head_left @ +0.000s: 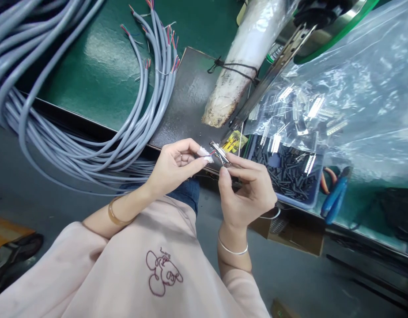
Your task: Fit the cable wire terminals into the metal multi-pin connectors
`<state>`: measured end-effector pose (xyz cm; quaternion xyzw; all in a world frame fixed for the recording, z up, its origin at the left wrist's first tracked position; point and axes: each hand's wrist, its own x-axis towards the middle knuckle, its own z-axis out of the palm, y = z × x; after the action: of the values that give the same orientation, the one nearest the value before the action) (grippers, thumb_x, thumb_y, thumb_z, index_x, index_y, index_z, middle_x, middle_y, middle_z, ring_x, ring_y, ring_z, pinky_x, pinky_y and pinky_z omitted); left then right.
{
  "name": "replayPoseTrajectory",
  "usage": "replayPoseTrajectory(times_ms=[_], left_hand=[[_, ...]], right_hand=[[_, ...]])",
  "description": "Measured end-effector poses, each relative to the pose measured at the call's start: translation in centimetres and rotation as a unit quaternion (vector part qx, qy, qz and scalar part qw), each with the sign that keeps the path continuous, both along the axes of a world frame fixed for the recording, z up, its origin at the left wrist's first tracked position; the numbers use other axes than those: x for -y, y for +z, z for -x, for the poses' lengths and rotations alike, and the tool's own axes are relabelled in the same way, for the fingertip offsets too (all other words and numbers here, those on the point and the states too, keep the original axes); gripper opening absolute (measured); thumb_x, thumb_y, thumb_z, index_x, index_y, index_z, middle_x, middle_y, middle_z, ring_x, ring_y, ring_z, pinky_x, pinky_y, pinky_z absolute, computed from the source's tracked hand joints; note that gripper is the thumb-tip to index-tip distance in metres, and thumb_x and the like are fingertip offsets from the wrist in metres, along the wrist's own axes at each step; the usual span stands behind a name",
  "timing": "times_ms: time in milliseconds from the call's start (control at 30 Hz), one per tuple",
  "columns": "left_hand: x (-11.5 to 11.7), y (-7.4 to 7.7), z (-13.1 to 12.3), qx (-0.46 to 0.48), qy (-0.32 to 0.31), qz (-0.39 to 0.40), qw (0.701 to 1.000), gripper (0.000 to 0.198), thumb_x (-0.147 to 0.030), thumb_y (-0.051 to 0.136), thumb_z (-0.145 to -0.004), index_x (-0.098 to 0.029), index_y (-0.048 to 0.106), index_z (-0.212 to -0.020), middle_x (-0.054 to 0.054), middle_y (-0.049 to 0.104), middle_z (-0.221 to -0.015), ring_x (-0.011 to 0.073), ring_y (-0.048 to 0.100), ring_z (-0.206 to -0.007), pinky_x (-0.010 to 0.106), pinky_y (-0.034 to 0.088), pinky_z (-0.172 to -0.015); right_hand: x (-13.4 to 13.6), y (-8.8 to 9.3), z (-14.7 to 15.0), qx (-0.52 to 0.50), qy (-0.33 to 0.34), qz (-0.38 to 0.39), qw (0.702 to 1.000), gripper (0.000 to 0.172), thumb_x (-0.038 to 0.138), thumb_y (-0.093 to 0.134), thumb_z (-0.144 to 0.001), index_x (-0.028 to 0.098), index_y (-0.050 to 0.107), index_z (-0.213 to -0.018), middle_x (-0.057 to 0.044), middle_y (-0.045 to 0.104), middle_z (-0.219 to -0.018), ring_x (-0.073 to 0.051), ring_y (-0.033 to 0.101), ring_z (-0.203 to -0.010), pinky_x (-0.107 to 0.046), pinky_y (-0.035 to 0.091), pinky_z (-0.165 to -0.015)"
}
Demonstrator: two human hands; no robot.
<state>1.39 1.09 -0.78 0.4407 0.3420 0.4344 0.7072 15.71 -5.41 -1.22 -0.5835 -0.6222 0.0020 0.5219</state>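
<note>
My left hand (177, 165) is closed in a pinch, with white wrapping on its thumb and fingertip. Thin red and blue wires (212, 153) come out from between those tips and reach a small metal multi-pin connector (220, 151). My right hand (248, 187) grips that connector's near end between thumb and fingers; the fingers partly hide it. Just above the connector, the tip of a long, dark metal tool (257, 92) slants down from the upper right. A yellow piece (235, 142) lies right behind the connector.
Bundled grey cables (124, 152) with stripped ends cover the left. A plastic-wrapped roll (240, 62) leans over a dark board (184, 101). At right are a blue tray (315, 196) of black tubing pieces, a clear bag (366, 88) with connectors, and blue-handled cutters (336, 198).
</note>
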Motion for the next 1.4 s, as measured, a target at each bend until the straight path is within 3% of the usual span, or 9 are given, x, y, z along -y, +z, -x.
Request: replayPoseTrajectory(times_ms=[233,433,733,1133,1400], left_hand=[[0.2,-0.2,-0.6,-0.036,0.054,-0.060,0.996,0.016,-0.020,0.078,-0.072,-0.016,0.062,-0.071,0.001,0.070,-0.076,0.0097,0.065,-0.068,0.019,0.055,-0.062],[0.4,0.2,-1.2,-0.091,0.104,-0.143,0.980,0.009,-0.015,0.067,-0.075,-0.016,0.061,-0.069,0.000,0.067,-0.075,0.0047,0.049,-0.054,0.016,0.040,-0.049],[0.2,0.4,-1.3,-0.124,0.103,-0.195,0.968,0.008,-0.011,0.061,-0.076,-0.017,0.058,-0.071,0.000,0.067,-0.077,0.0077,0.058,-0.063,0.017,0.047,-0.058],[0.3,0.5,-1.2,-0.148,0.126,-0.273,0.942,0.010,-0.008,0.060,-0.081,-0.016,0.060,-0.075,-0.001,0.065,-0.075,0.0062,0.055,-0.061,0.016,0.043,-0.055],[0.3,0.4,-1.1,-0.169,0.104,-0.235,0.952,0.011,-0.009,0.058,-0.079,-0.016,0.057,-0.072,-0.002,0.062,-0.071,0.0043,0.048,-0.056,0.016,0.037,-0.052]], right_hand=[[-0.2,0.1,0.1,0.005,0.000,-0.004,1.000,0.014,0.011,0.073,-0.084,0.021,0.068,-0.091,-0.002,0.077,-0.102,-0.018,0.075,-0.093,-0.032,0.064,-0.078],[-0.5,0.2,0.1,0.020,-0.005,-0.019,1.000,0.016,0.009,0.075,-0.083,0.021,0.068,-0.091,-0.002,0.078,-0.099,-0.016,0.076,-0.092,-0.030,0.063,-0.078],[-0.8,0.6,0.1,0.048,-0.025,-0.036,0.998,0.010,0.014,0.076,-0.084,0.021,0.069,-0.087,-0.002,0.079,-0.096,-0.018,0.078,-0.088,-0.032,0.064,-0.075],[-1.2,1.2,0.2,0.042,-0.031,-0.041,0.998,0.015,0.009,0.079,-0.081,0.020,0.072,-0.088,-0.001,0.080,-0.097,-0.017,0.077,-0.088,-0.031,0.064,-0.079],[-0.9,0.8,0.1,0.122,-0.026,-0.043,0.991,0.014,0.010,0.077,-0.083,0.019,0.067,-0.084,-0.004,0.080,-0.097,-0.015,0.077,-0.084,-0.025,0.062,-0.075]])
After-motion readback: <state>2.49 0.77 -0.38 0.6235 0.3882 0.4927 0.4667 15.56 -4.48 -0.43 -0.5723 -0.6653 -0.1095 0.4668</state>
